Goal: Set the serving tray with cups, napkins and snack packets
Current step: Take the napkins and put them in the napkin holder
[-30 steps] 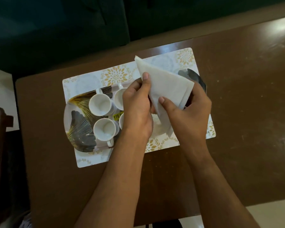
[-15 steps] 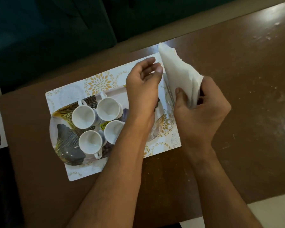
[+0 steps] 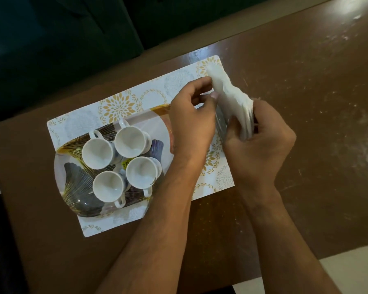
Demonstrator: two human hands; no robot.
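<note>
A patterned serving tray (image 3: 72, 181) with gold and grey leaf shapes lies on a white floral placemat (image 3: 119, 105). Several white cups (image 3: 97, 152) stand upright together on its left half. Above the tray's right end, a stack of white napkins (image 3: 232, 98) is gripped at its lower edge by my right hand (image 3: 261, 143). My left hand (image 3: 191, 122) pinches the napkins' upper left edge between thumb and fingers. The tray's right part is hidden under my hands. No snack packets are in view.
The placemat sits on a brown table (image 3: 306, 102) with bare surface to the right. A dark green wall or furniture (image 3: 62, 49) lies beyond the far edge. Pale floor (image 3: 353, 272) shows at the lower right.
The napkins went from spread over the tray to bunched edge-up at its right end. My left hand let go, then closed again on their upper edge. The camera view shifted.
</note>
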